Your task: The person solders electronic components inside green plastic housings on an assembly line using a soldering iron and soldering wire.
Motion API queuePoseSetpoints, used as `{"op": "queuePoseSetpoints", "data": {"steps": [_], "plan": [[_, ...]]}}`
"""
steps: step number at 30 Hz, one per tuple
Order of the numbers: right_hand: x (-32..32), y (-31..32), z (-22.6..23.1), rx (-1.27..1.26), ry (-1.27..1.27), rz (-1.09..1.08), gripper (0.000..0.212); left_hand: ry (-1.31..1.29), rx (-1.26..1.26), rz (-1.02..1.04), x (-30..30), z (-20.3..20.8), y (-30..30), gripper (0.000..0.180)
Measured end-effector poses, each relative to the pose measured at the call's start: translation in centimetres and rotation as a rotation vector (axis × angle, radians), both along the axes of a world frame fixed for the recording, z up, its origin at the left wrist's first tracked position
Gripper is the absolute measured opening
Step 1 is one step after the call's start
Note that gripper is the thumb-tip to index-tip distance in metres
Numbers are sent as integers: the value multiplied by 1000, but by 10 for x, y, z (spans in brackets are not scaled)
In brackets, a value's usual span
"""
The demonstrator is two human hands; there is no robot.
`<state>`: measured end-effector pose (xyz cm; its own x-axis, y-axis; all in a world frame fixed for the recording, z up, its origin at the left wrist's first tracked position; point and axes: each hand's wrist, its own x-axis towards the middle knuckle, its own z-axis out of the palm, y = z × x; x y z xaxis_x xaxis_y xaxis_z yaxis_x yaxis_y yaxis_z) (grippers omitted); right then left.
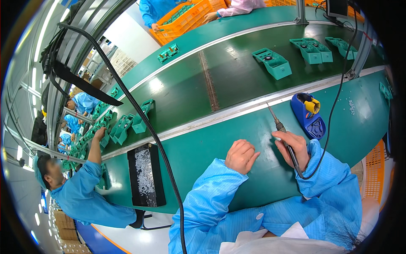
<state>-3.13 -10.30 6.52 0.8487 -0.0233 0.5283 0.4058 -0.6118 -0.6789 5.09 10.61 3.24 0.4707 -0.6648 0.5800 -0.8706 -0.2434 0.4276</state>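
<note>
My right hand [292, 148] grips a soldering iron [291, 153] by its dark handle. Its metal tip points up and away, toward the conveyor's rail. Resting over the green bench, my left hand [242, 156] has its fingers curled in and the thumb out to the side; nothing shows in it. Just beyond my right hand stands a blue soldering iron stand [308, 115] with a yellow part at its top. A black tray [146, 175] of small whitish pieces lies on the bench to my left.
A dark green conveyor [182, 91] crosses ahead, carrying green plastic housings [272, 63]. Small pale pieces [352, 106] lie at the bench's right. Black cables hang across the view. A co-worker [91, 190] reaches toward housings at left. Others handle an orange crate [182, 21] across the belt.
</note>
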Motion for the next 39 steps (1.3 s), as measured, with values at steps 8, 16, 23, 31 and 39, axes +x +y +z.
{"op": "queuePoseSetpoints", "data": {"steps": [8, 16, 23, 31, 39], "plan": [[0, -1, 2, -7, 2, -1, 34, -3, 5, 0, 1, 1, -1, 15], [0, -1, 1, 1, 4, 12, 34, -5, -8, 3, 0, 1, -1, 14], [0, -1, 2, -1, 3, 7, 34, -8, -3, -7, 1, 0, 0, 14], [0, -1, 1, -3, -2, 8, 35, -3, -4, -4, 1, 1, 0, 14], [-2, -1, 0, 2, -6, 0, 35, -15, -7, -2, 1, 0, 0, 15]]}}
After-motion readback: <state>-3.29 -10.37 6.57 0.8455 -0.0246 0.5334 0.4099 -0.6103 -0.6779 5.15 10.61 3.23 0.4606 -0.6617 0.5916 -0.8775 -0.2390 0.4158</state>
